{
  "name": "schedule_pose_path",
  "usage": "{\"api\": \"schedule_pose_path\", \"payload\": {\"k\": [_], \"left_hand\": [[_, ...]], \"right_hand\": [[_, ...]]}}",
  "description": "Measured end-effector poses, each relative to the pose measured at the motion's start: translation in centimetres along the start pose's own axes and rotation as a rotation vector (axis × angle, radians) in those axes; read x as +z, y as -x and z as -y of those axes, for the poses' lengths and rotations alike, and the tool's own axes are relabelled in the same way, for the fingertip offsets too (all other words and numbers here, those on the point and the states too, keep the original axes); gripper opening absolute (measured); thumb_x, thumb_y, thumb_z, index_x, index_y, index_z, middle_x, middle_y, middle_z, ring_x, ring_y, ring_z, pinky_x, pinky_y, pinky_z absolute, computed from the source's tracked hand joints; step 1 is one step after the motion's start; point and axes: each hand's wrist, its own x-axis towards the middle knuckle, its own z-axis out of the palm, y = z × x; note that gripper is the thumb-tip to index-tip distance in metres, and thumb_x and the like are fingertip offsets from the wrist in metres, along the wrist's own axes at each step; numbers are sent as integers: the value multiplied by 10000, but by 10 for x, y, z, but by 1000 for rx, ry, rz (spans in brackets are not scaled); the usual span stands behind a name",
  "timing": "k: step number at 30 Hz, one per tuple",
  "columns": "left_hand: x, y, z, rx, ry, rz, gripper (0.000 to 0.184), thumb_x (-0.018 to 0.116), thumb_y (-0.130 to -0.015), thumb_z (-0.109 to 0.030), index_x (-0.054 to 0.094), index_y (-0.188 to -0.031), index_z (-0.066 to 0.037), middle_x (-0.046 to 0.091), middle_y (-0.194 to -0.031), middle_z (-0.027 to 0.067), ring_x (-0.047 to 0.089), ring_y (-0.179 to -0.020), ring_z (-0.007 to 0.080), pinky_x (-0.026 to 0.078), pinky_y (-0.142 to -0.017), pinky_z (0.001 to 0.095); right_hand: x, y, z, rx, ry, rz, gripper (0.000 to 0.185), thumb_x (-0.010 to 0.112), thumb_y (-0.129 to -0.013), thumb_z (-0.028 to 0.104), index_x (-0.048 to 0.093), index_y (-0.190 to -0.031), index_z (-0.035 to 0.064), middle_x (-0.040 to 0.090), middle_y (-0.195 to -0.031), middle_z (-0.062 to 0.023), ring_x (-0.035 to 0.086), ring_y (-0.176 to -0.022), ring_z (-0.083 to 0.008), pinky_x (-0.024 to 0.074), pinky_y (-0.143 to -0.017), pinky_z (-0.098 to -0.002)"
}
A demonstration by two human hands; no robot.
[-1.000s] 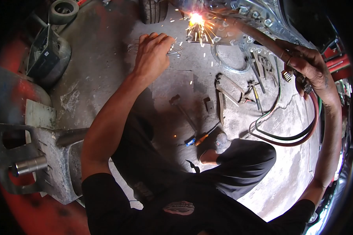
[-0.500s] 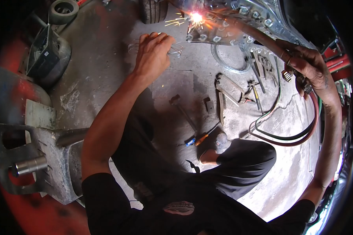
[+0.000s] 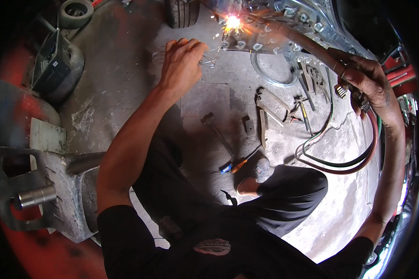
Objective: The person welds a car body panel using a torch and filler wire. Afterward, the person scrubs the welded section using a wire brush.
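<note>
My right hand (image 3: 365,83) is wrapped round the handle of a gas welding torch (image 3: 307,43), whose long tube reaches up and left. A bright flame with sparks (image 3: 233,22) glows at the edge of a perforated sheet-metal panel (image 3: 260,39). Closed in a fist, my left hand (image 3: 184,60) grips a coil of thin wire (image 3: 209,59), its loops sticking out on both sides. The hand is left of and below the flame. Glare hides the torch tip and the spot where the wire end meets the metal.
On the floor lie a larger wire coil (image 3: 291,83), a hammer (image 3: 219,135), a screwdriver (image 3: 239,166) and several other tools. Red and green hoses (image 3: 344,169) loop at the right. A tire (image 3: 184,14) stands at the top, and a grey metal part (image 3: 74,195) at lower left.
Both hands and the torch hold nearly the same place. The sparks beside the flame have changed shape, with fewer long streaks to the left.
</note>
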Motion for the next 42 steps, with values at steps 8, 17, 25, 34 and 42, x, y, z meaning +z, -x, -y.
{"api": "schedule_pose_path", "payload": {"k": [8,17,25,34,42], "left_hand": [[1,-1,0,-9,14,-5,387,627,-702,107,683,-1043,-69,676,-918,62,631,-983,277,419,-947,432],[3,0,1,3,-5,-21,386,631,-698,108,683,-1037,-69,679,-934,68,630,-975,283,421,-944,430],[2,-1,1,4,-4,-16,402,628,-692,116,683,-1046,-67,679,-933,68,634,-974,279,419,-938,428],[4,-2,1,3,16,-18,391,633,-698,115,675,-1040,-70,677,-897,49,638,-959,266,422,-926,424],[6,-3,1,27,7,-45,332,630,-701,104,680,-978,-72,658,-880,46,618,-929,256,402,-911,425]], "right_hand": [[5,0,0,-22,-49,-13,642,659,-922,472,635,-1350,-6,694,-786,-113,606,-421,-109,493,-399,-208],[6,0,-4,-51,-66,-24,648,657,-923,472,626,-1363,-3,668,-747,-96,590,-413,-103,487,-394,-206],[5,-1,-5,-34,-67,2,654,660,-924,478,626,-1360,-8,673,-758,-107,595,-436,-99,487,-398,-207],[6,-1,-6,-32,-76,-29,653,663,-913,466,628,-1357,-12,678,-759,-116,595,-423,-110,488,-394,-211],[6,0,-5,-13,-64,-42,664,663,-904,467,628,-1350,-23,724,-866,-154,623,-462,-113,485,-395,-217]]}}
